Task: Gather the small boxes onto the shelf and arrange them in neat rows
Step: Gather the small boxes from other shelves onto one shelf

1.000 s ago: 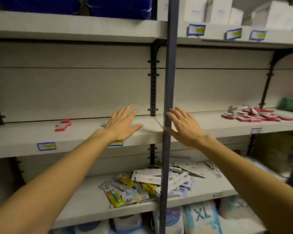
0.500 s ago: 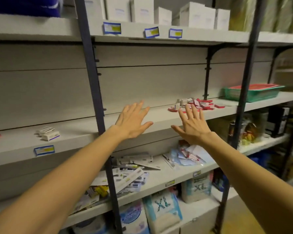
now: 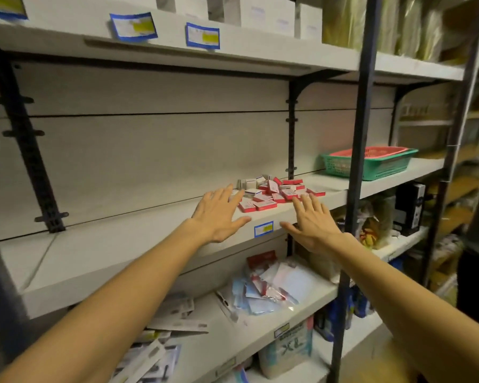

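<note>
Head view has both my arms stretched toward the middle shelf [image 3: 138, 252] of a grey rack. My left hand [image 3: 219, 214] hovers palm down over the shelf with its grip wide, fingers straight and spread, holding nothing; its fingertips reach the near left edge of the boxes [image 3: 277, 193], though I cannot tell if they touch. My right hand [image 3: 313, 225] is also flat, its grip wide and holding nothing, with the fingertips just in front of the pile and the palm out past the shelf's front lip. The boxes lie on that shelf in a loose heap, mostly red and white, tipped at all angles, with a few paler ones toward the back wall; none stand in rows. A blue-edged label [image 3: 263, 228] sticks to the shelf's front edge between my hands. Further right on the same shelf sits a green basket [image 3: 382, 168] with a red basket [image 3: 371, 152] nested in it, well apart from the pile. A dark post [image 3: 356, 175] runs upright in front of the rack, crossing the baskets. On the shelf below lie flat packets [image 3: 268, 286] in a scatter, and white cartons [image 3: 260, 12] stand on the shelf above.
</note>
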`<state>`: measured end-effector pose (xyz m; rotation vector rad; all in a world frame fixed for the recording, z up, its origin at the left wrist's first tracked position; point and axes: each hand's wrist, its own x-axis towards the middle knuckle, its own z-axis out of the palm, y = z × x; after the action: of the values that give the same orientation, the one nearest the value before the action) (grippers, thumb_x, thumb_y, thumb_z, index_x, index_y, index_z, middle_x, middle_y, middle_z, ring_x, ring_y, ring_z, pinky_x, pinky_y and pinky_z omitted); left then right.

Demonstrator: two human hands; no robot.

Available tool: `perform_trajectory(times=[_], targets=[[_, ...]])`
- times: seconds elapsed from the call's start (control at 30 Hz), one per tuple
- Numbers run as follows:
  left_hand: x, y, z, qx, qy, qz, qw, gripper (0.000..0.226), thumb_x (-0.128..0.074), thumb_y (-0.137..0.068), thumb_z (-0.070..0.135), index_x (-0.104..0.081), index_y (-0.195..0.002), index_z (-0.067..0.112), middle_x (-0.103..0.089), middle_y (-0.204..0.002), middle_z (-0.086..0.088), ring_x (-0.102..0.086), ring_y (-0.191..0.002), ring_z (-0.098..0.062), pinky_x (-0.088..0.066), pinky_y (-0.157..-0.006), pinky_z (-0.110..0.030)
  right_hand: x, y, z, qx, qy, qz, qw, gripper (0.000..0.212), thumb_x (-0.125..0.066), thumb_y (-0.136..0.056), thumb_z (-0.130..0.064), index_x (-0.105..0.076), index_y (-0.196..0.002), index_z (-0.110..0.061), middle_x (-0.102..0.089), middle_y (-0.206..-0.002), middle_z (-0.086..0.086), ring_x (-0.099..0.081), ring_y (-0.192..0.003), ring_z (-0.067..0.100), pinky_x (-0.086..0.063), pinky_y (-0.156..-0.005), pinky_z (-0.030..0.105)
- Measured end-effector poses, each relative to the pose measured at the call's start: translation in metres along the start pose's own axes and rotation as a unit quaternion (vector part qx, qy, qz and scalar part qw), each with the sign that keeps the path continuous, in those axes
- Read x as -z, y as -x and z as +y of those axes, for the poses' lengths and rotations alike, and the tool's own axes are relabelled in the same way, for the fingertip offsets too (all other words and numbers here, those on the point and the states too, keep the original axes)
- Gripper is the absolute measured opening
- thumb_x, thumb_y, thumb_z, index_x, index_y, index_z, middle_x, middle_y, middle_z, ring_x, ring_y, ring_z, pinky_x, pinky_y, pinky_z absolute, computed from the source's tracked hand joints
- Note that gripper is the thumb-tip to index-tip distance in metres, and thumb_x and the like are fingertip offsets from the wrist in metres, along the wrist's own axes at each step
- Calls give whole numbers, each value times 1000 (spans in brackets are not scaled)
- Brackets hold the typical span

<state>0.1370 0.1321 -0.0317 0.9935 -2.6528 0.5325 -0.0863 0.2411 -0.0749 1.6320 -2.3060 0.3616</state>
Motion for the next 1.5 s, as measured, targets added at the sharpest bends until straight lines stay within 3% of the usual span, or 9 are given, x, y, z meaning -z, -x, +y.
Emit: perform_trajectory(times=[0.2,0.37,0.5,0.73,0.9,1.03,1.23,1.4,1.5], targets=[[-34,-79,4,-1,41,-3,999,78,-33,-99,66,-16,-161,21,-20,-166,-11,-24,-150,-28,-22,-119,-46,-31,-58,51,-3,-42,-4,999,81,-30,-98,-65,-8,-159,-16,-7,-166,8,-1,-153,27,-5,-122,43],[-56,-127,9,-35,42,-1,999,74,-35,-100,63,-21,-159,20,-24,-164,-9,-29,-147,-27,-25,-117,-44,-35,-111,85,-31,-80,38,996,72,-39,-99,-58,-27,-152,-11,-36,-154,12,-31,-140,29,-27,-116,42],[-71,-169,12,-27,38,-7,999,73,-38,-99,64,-27,-156,20,-35,-159,-6,-37,-142,-26,-30,-114,-44,-49,-149,99,-18,-91,43,995,71,-43,-99,-55,-27,-153,-11,-37,-153,12,-32,-140,28,-27,-116,41],[-92,-239,13,-1,53,-26,998,65,-49,-99,50,-32,-154,21,-43,-154,-4,-41,-138,-25,-31,-114,-44,-76,-228,118,17,-132,10,991,74,-41,-98,-58,-24,-155,-14,-36,-156,10,-27,-146,29,-25,-119,44],[-112,-288,15,-4,81,-47,996,69,-58,-90,58,-40,-148,26,-51,-145,0,-46,-131,-21,-34,-109,-44,-86,-282,134,52,-150,2,987,74,-52,-95,-54,-29,-153,-15,-45,-150,12,-36,-141,30,-34,-114,44],[-124,-312,20,0,98,-85,992,72,-59,-85,63,-41,-147,31,-57,-135,5,-50,-123,-16,-39,-107,-43,-101,-316,147,57,-170,-55,982,77,-54,-87,-63,-39,-148,-19,-54,-141,14,-50,-128,32,-43,-106,43],[-130,-324,15,7,123,-93,988,71,-64,-82,61,-43,-144,34,-63,-128,9,-57,-111,-10,-50,-95,-37,-122,-342,155,77,-208,-59,973,82,-54,-83,-72,-44,-141,-16,-71,-116,5,-63,-108,30,-51,-93,43],[-127,-327,12,-11,128,-87,988,70,-70,-83,57,-47,-144,31,-64,-128,11,-58,-110,-9,-50,-90,-31,-134,-346,161,67,-268,-64,959,86,-55,-79,-76,-47,-142,-18,-70,-119,3,-64,-109,26,-51,-97,45],[-122,-327,13,-19,105,-60,993,63,-72,-80,60,-58,-135,31,-70,-114,14,-62,-98,-6,-47,-74,-22,-132,-344,162,60,-308,-51,948,90,-64,-74,-75,-44,-143,-20,-68,-117,-1,-64,-104,21,-52,-94,43]])
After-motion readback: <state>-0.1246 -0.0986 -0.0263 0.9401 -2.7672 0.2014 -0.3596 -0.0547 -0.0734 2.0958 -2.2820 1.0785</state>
